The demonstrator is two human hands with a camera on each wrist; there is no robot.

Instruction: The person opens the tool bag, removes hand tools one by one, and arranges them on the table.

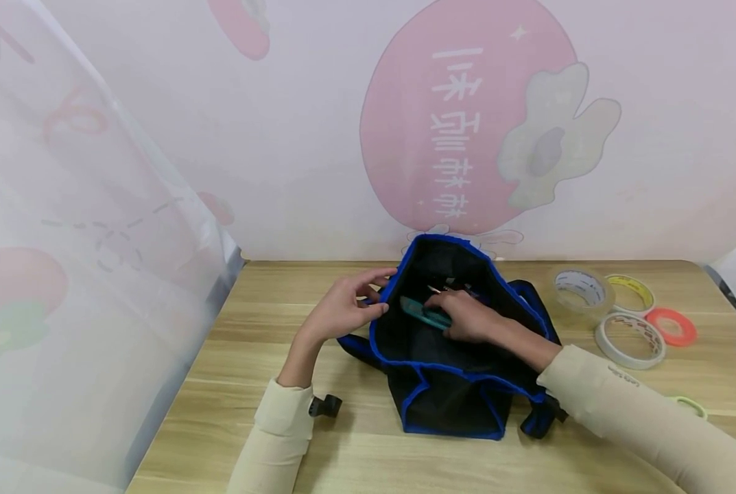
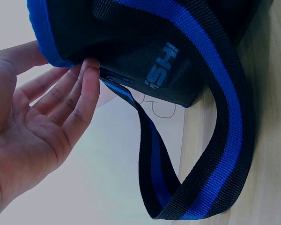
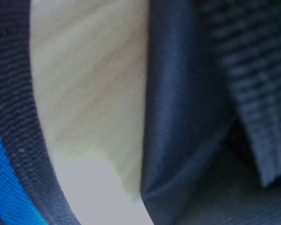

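Observation:
A black tool bag [image 1: 448, 405] with blue edging stands on the table, its wide mouth turned up. My left hand [image 1: 346, 305] holds the bag's left rim; in the left wrist view, that hand [image 2: 47, 108] has fingertips against the outer side and a digit passing behind the blue edge. Inside the bag, my right hand [image 1: 469, 317] grips a long teal thing [image 1: 426, 313], whose exact kind I cannot tell. Several small items [image 1: 460, 285] lie deeper in the bag, mostly hidden. The right wrist view shows only the bag's black side [image 3: 187, 103] and strap, without the hand.
Right of the bag lie a clear tape roll [image 1: 584, 291], a yellow-cored roll [image 1: 636, 293], a white roll [image 1: 630, 341] and a red roll [image 1: 673, 326]. A green ring [image 1: 691, 406] shows past the right sleeve. Striped carrying straps [image 2: 225, 108] loop out from the bag's sides.

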